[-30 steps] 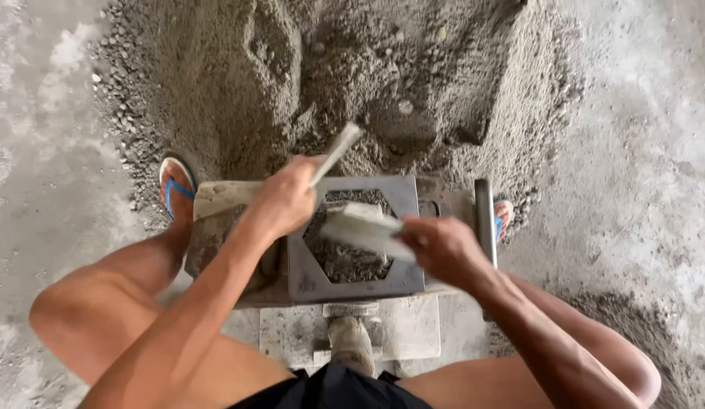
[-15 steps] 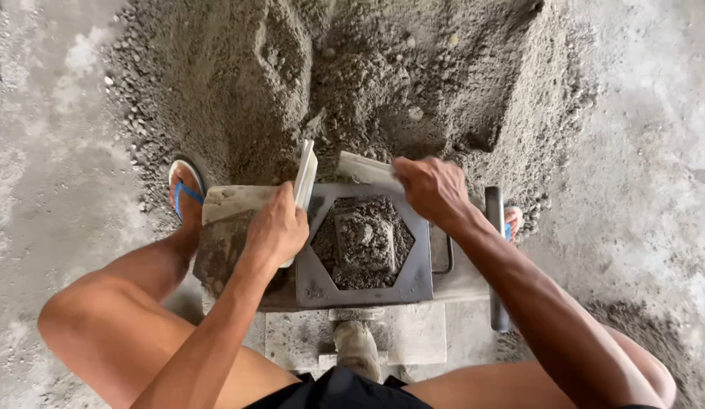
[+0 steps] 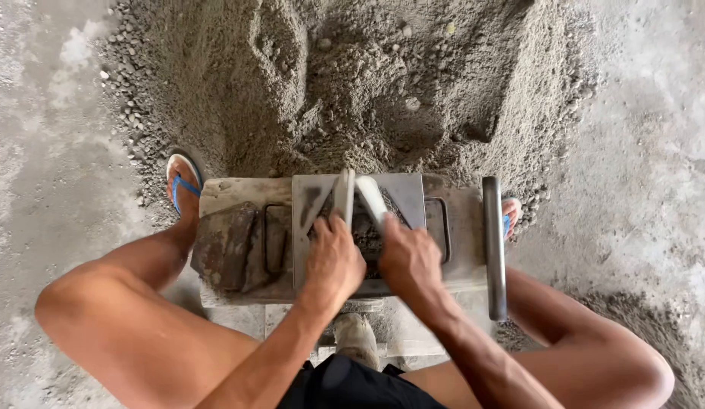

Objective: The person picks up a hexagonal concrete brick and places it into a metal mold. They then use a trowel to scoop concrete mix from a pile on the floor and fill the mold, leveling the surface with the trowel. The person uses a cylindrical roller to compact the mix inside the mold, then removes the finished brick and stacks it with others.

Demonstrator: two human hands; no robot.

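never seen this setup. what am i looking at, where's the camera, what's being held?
One picture, taken from a camera on the person's head, looking down past their knees. No machine: two bare hands. In front lies a grey metal mould on a worn board, with a pile of sandy mix behind it. The left hand and right hand each hold a flat pale scraper, the two blades meeting over the mould's dark filling. A metal bar lies on the right. A blue sandal shows on the left foot.
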